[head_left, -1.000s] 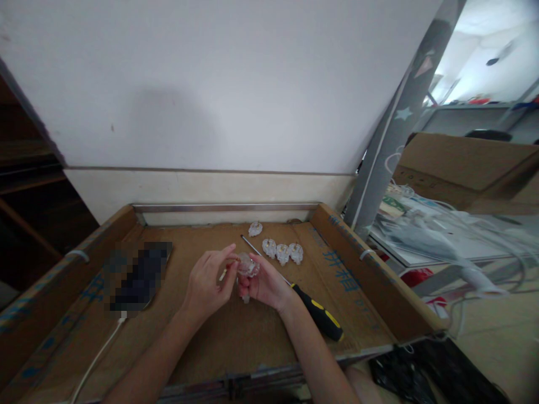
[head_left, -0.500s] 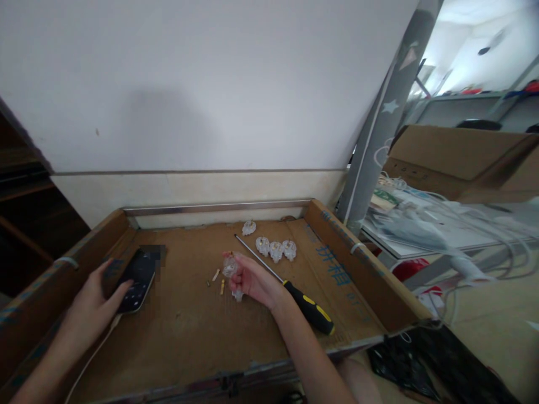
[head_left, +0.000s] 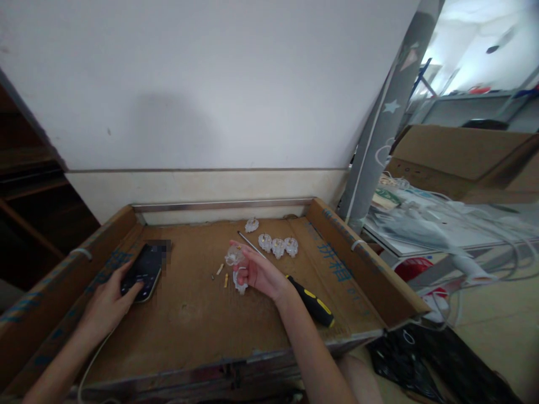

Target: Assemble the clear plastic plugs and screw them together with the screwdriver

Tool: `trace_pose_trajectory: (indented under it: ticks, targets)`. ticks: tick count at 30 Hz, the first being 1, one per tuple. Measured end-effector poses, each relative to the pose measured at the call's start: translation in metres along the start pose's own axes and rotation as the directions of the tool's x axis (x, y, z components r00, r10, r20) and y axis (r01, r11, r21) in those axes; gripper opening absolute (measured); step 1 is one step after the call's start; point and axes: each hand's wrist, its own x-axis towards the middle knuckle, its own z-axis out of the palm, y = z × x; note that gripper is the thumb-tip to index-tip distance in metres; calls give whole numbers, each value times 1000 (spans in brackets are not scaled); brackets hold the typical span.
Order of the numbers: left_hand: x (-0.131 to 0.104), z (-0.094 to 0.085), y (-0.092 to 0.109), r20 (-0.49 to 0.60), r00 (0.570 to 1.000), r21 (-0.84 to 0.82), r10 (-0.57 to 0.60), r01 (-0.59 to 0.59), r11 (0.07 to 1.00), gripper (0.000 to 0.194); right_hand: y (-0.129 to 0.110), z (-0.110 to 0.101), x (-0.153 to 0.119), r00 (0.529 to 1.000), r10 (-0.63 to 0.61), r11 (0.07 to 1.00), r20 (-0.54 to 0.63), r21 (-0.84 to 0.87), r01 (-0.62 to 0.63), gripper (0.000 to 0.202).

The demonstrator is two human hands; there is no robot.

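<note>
Pale wall (head_left: 252,84) above cream tiled skirting (head_left: 219,187)

Left hand (head_left: 103,306) off clear plastic piece (head_left: 233,256), moved across to phone (head_left: 146,264), fingers (head_left: 132,292) now on it.

Soft, diffuse light leaves the wall (head_left: 261,84) pale, with a faint, blurry shadow (head_left: 168,129) toward its left. The far right glows brightest; the shelves (head_left: 25,163) at left sink into darkness. Wide-angle distortion stretches the edges, and pixel blocks veil the phone's (head_left: 142,270) far corner.
</note>
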Motion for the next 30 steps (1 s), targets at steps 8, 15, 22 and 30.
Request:
trace_pose_trajectory:
  ticks: [8,15,22,30]
  targets:
    - [-14,-27,48,-260,966,-1,2,-2,1000,47,0,-3,5,993,-55,996,-106,68,63,52]
    - [-10,-9,123,37,906,72,421,-423,903,39,1,-7,9,933,-169,978,-318,66,200,41]
    - [27,-22,96,-71,992,319,105,-77,945,53,0,-6,12,913,-171,978,-370,46,202,30]
    - [69,-4,19,165,986,39,7,-13,999,61,1,-6,12,905,-181,979,-385,13,202,26]
